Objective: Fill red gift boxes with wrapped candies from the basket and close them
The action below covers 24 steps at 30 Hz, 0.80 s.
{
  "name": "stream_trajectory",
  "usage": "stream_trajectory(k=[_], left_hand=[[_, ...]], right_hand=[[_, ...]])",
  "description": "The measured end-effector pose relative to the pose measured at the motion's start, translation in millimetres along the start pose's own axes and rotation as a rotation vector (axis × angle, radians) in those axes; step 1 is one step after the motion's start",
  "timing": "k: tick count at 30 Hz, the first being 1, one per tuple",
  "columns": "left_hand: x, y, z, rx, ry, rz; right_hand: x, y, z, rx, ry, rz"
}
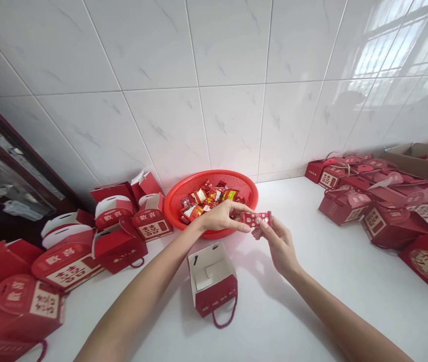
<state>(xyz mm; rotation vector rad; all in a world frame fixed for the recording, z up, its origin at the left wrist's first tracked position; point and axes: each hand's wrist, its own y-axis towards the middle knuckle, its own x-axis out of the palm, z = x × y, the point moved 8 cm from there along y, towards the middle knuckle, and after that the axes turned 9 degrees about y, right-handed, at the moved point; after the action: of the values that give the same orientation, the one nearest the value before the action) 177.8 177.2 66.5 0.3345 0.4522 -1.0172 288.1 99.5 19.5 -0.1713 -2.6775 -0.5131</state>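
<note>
A small red wrapped candy (256, 219) with white print is held up between my two hands, just off the right rim of the basket. My left hand (224, 216) pinches its left end, and my right hand (277, 240) grips its right end with the thumb on the front. Behind my left hand stands a red plastic basket (249, 185) with several wrapped sweets (208, 196) inside. Below my hands an open red gift box (216, 296) with a white inside and a cord handle sits on the white table; no sweets show in it.
Several red gift boxes (72, 266), some with open tops, crowd the left side. More red boxes (395, 221) lie at the right, with a brown cardboard box (419, 160) behind them. A tiled wall (232, 125) rises at the table's back edge.
</note>
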Motion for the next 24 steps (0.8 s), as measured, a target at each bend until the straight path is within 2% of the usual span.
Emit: stream_trajectory(k=[4, 11, 18, 24], left_hand=[[1.5, 0.4, 3.5, 0.007, -0.024, -0.011], [0.1, -0.2, 6.0, -0.038, -0.101, -0.041], [0.7, 0.0, 3.0, -0.002, -0.073, -0.016], [2.8, 3.3, 7.4, 0.031, 0.024, -0.014]], right_hand=[[-2.1, 1.9, -0.9, 0.021, 0.006, 0.006], [5.8, 1.3, 11.1, 0.168, 0.156, -0.047], [2.8, 1.6, -2.9, 0.010, -0.035, -0.053], [6.3, -1.7, -7.1, 0.001, -0.114, -0.036]])
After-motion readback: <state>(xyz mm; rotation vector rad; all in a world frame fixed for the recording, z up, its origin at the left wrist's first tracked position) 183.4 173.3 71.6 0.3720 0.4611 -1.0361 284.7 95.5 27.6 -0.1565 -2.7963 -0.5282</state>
